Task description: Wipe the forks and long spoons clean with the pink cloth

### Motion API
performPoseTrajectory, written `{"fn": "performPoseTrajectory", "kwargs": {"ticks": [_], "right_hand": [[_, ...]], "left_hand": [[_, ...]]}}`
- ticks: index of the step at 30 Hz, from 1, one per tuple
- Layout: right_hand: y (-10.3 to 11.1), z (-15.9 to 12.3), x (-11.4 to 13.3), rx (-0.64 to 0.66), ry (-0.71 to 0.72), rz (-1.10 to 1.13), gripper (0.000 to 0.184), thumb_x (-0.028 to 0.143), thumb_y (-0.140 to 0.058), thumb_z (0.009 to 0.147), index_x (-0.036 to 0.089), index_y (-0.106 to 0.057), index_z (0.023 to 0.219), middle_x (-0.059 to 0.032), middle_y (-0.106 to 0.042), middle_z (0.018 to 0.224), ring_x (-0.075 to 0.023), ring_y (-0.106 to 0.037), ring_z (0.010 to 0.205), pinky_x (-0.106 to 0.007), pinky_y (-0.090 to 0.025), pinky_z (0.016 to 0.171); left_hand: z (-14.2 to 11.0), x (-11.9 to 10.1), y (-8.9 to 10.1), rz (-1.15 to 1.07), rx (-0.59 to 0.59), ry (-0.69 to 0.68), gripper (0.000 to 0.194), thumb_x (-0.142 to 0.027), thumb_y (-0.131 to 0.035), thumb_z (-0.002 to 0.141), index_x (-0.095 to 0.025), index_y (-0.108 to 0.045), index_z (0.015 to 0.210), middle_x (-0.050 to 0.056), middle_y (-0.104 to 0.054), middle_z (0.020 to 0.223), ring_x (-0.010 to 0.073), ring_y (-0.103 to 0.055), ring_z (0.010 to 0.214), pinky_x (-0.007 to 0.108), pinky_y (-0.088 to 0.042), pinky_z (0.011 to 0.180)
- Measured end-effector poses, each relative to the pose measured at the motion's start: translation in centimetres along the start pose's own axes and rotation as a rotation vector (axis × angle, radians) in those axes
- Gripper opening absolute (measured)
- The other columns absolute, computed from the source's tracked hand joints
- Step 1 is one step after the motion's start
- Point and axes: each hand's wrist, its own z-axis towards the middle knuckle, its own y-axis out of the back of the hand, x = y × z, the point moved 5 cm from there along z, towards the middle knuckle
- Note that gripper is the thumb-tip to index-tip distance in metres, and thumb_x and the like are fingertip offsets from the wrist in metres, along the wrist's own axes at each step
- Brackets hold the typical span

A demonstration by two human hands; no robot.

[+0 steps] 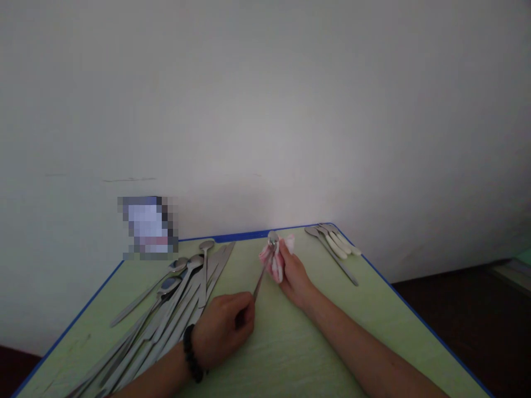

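In the head view my left hand (228, 327), with a dark bead bracelet at the wrist, is closed round the handle end of a metal spoon (263, 272). The spoon slants up and away from me, above the table. Its bowl end is wrapped by a pink and white cloth (275, 266), with the tip showing over the top. My right hand (295, 276) is closed on that cloth and presses it against the spoon. Part of the right fingers is hidden behind the cloth.
Several metal spoons and knives (182, 298) lie in a pile at the left, partly behind my left arm. At the back right are a long-handled spoon (332, 257) and several white-handled utensils (338, 240). A blurred-out device (147, 224) stands at the back left. A wall (265, 110) rises behind the blue-edged table (307, 359).
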Motion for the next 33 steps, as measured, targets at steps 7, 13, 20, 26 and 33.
{"fn": "performPoseTrajectory", "kwargs": {"ticks": [7, 13, 20, 26, 33], "right_hand": [[0.4, 0.4, 0.4, -0.03, -0.016, 0.125, 0.025, 0.037, -0.073, 0.063, 0.019, -0.06, 0.075, 0.0011, -0.064, 0.066, -0.0098, -0.06, 0.058, -0.019, -0.048, 0.049], [0.1, 0.1, 0.2, 0.076, -0.014, -0.018, 0.03, 0.041, -0.071, 0.064, 0.017, -0.058, 0.076, -0.0005, -0.063, 0.061, -0.0069, -0.052, 0.045, -0.015, -0.035, 0.035], [-1.0, -0.9, 0.0, 0.312, -0.037, -0.226, 0.031, 0.039, -0.069, 0.067, 0.015, -0.058, 0.084, -0.0032, -0.066, 0.07, -0.0054, -0.049, 0.043, -0.014, -0.031, 0.032], [-1.1, -1.1, -0.1, 0.314, -0.06, -0.223, 0.028, 0.032, -0.07, 0.066, 0.015, -0.056, 0.083, -0.0031, -0.066, 0.07, -0.0065, -0.05, 0.043, -0.013, -0.032, 0.03], [0.3, 0.1, 0.0, -0.004, -0.065, 0.097, 0.023, 0.025, -0.071, 0.065, 0.017, -0.054, 0.077, 0.0013, -0.062, 0.06, -0.0091, -0.058, 0.049, -0.012, -0.04, 0.034]], "left_hand": [[-0.5, -0.7, -0.2, 0.043, 0.048, -0.129, 0.018, -0.007, -0.043, 0.06, -0.021, -0.032, 0.06, -0.006, -0.039, 0.054, 0.0109, -0.038, 0.051, 0.022, -0.027, 0.052], [-0.3, -0.4, -0.3, 0.064, 0.025, -0.066, 0.014, -0.01, -0.043, 0.069, -0.021, -0.036, 0.065, -0.005, -0.044, 0.055, 0.0112, -0.042, 0.051, 0.021, -0.028, 0.051], [-0.2, -0.2, -0.1, 0.019, 0.019, -0.007, 0.013, -0.019, -0.035, 0.084, -0.022, -0.034, 0.071, -0.005, -0.043, 0.058, 0.0122, -0.042, 0.051, 0.022, -0.029, 0.05], [-0.1, 0.0, -0.4, 0.058, 0.043, 0.004, 0.014, -0.018, -0.04, 0.082, -0.022, -0.034, 0.07, -0.005, -0.044, 0.058, 0.0121, -0.043, 0.052, 0.022, -0.03, 0.051], [-0.3, -0.3, -0.2, 0.071, 0.02, -0.045, 0.006, -0.022, -0.043, 0.084, -0.021, -0.042, 0.079, -0.005, -0.049, 0.058, 0.0122, -0.046, 0.051, 0.022, -0.031, 0.051]]}}
